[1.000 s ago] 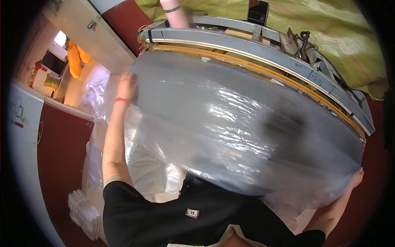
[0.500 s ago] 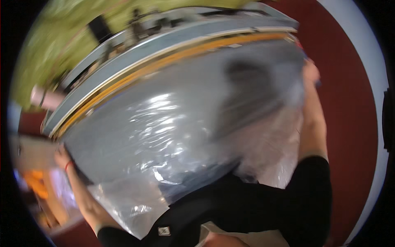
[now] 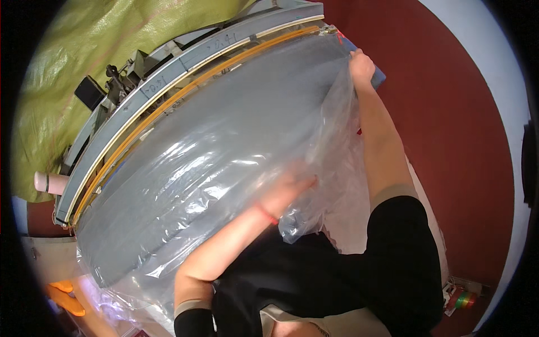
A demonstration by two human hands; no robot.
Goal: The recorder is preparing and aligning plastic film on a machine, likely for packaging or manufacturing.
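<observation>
A wide clear plastic sheet (image 3: 191, 163) lies over a long grey surface, wrinkled and shiny in the middle. My right hand (image 3: 362, 67) is closed around its edge at the far right corner, where the plastic is pulled up in folds. Low over the sheet's near part is my left hand (image 3: 286, 188), a red band at its wrist. Motion smears its fingers, so I cannot tell whether it grips any plastic. Bunched plastic (image 3: 303, 222) hangs beside it, close to my body.
Along the far side runs a grey metal rail (image 3: 196, 59) with an orange strip (image 3: 163, 109) beside it. Behind are dark metal fittings (image 3: 115, 81) and yellow-green sheeting (image 3: 129, 28). A pink bottle (image 3: 50, 183) stands at the left end, orange slippers (image 3: 66, 297) below. The floor (image 3: 438, 140) is dark red.
My left hand has left the sheet's left end and come across to the middle right. My right hand still holds the right corner, and the view has shifted.
</observation>
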